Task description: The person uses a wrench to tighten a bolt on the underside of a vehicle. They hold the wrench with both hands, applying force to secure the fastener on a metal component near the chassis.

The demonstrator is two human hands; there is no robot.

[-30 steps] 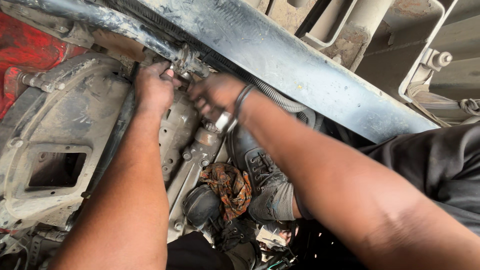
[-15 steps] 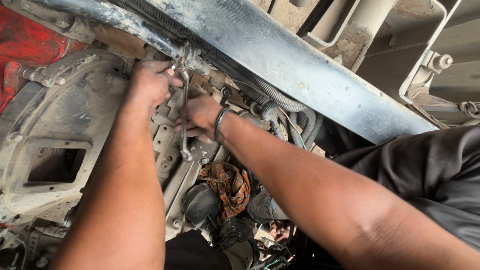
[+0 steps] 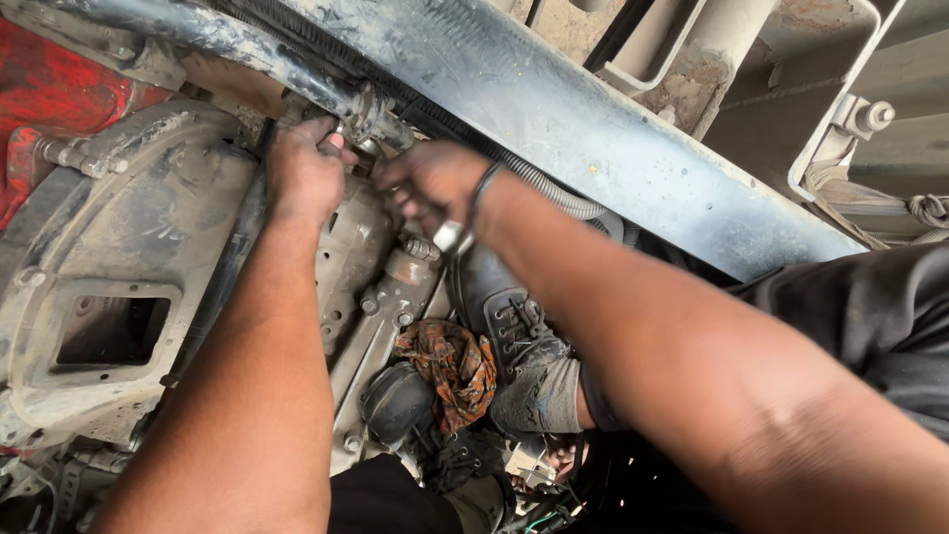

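My left hand is curled against a grimy metal fitting on a dark pipe under the vehicle, fingers closed around it. My right hand is close beside it on the right, shut on a steel spanner. Only the spanner's lower end shows below my palm; its head is hidden by my fingers. A dark band circles my right wrist. Both forearms reach up from the bottom of the view.
A dirty grey bell housing with a rectangular opening lies at left, a red part above it. A grey frame rail crosses diagonally with a corrugated hose beneath. A patterned rag and a grey boot lie below.
My right hand has swung the spanner back up from its lowered position, so the spanner's long shaft is now mostly hidden. My left hand stays on the fitting.
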